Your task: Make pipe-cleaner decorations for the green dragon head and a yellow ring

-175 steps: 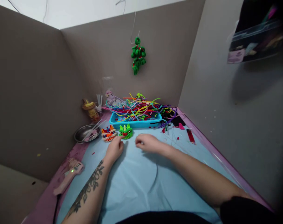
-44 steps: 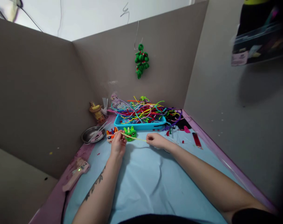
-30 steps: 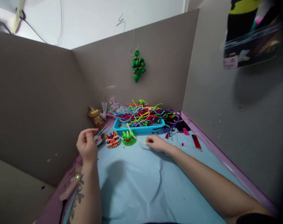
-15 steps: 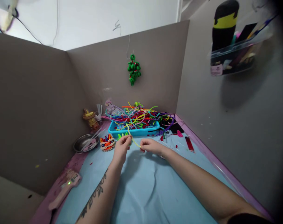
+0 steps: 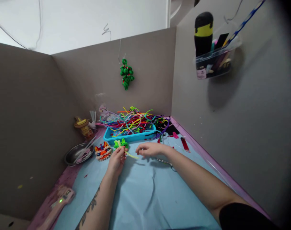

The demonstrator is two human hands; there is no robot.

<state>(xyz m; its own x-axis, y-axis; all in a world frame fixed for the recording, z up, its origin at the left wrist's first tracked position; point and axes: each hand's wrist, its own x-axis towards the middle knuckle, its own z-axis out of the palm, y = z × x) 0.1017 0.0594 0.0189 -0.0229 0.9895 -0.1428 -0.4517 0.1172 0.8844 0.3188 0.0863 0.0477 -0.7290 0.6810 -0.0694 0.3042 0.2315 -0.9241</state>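
Note:
Pinched in my left hand (image 5: 117,158) is a pale yellow pipe cleaner (image 5: 131,155), its free end pointing right. My right hand (image 5: 148,149) hovers just past that end, fingers slightly curled and apart, holding nothing. Behind my left hand sits a bright green pipe-cleaner piece (image 5: 123,142). An orange, cream and blue pipe-cleaner piece (image 5: 103,152) lies to its left. Scissors (image 5: 164,162) rest on the blue sheet below my right wrist, partly covered by the forearm.
A blue tray (image 5: 133,137) heaped with colourful pipe cleaners stands at the back. A metal bowl (image 5: 71,156) and a pink glue gun (image 5: 60,204) are on the left. A clear holder (image 5: 214,68) hangs on the right wall, a green ornament (image 5: 126,75) on the back wall.
My right hand has let go of the yellow pipe cleaner, and its end now hangs free. My left hand still holds it. The view has shifted to the right, uncovering the scissors.

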